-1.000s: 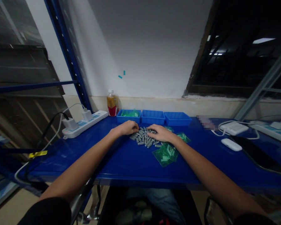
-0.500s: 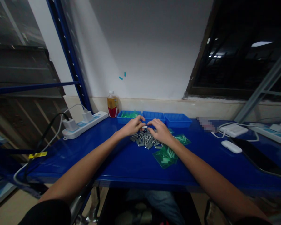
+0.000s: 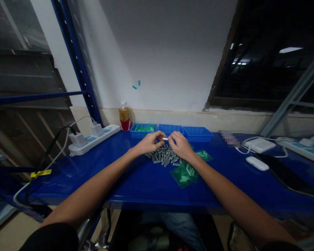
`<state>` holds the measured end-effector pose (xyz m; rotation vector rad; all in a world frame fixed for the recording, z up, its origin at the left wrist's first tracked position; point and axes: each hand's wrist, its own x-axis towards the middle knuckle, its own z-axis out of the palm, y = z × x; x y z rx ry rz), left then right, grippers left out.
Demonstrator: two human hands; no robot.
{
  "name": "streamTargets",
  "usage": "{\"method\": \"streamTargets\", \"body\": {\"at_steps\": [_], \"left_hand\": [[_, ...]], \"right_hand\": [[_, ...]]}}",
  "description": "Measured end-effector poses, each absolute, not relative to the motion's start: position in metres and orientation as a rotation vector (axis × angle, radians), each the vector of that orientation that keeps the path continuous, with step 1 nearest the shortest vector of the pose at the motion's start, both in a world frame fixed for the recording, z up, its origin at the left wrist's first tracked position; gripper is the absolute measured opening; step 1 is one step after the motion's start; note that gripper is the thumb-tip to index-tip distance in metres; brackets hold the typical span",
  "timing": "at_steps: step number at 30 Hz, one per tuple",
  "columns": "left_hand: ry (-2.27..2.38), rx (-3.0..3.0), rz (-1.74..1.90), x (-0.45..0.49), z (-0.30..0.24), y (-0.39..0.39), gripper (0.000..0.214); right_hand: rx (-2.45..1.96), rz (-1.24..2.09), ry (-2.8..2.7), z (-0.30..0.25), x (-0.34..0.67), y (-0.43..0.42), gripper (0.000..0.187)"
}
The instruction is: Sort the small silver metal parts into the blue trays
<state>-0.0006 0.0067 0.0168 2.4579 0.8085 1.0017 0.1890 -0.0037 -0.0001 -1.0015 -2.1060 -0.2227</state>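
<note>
A heap of several small grey metal cylinders (image 3: 164,156) lies on the blue table (image 3: 136,181). Just above it my left hand (image 3: 149,142) and my right hand (image 3: 181,145) meet, both pinched on one small grey cylinder (image 3: 165,139) held between their fingertips. Green plastic bags (image 3: 185,172) lie beside my right wrist, and another green bag (image 3: 204,155) lies to the right of it.
Three blue trays (image 3: 199,134) stand at the back, the left one with green bags. A drink bottle (image 3: 125,118) and a white power strip (image 3: 94,138) are at the back left. White devices (image 3: 256,162), cables and a dark tablet (image 3: 285,174) lie at the right.
Both hands rose from lying on the heap and came together. They now pinch one cylinder between them, held slightly higher than half a second ago.
</note>
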Motion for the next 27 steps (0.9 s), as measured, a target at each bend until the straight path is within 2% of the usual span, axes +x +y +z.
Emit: {"method": "streamTargets", "body": {"at_steps": [4,6,9,12,21,25,27], "left_hand": [[0.916,2.556,1.062,0.0007,0.0182,0.0056,0.018],[0.975,2.572,1.069,0.0013,0.0173,0.0067,0.021],[0.993,2.61,1.015,0.0021,0.0154,0.0077,0.027],[1.012,2.62,0.967,0.0024,0.0143,0.0072,0.032],[0.846,2.707,1.073,0.0005,0.0117,0.0059,0.018],[0.963,2.759,1.086,0.0003,0.0133,0.0055,0.022],[0.988,2.763,1.063,0.0002,0.0142,0.0052,0.024]], "right_hand": [[-0.952,-0.176,-2.101,-0.0008,0.1879,-0.0041,0.022],[-0.924,-0.156,-2.082,-0.0012,0.1868,-0.0055,0.013],[-0.896,-0.154,-2.101,-0.0008,0.1855,-0.0083,0.015],[-0.919,-0.175,-2.124,0.0001,0.1846,-0.0098,0.008],[-0.983,-0.185,-2.108,-0.0019,0.1849,-0.0044,0.029],[-0.939,-0.138,-2.064,-0.0023,0.1843,-0.0057,0.013],[-0.915,-0.139,-2.06,-0.0011,0.1841,-0.0077,0.015]]}}
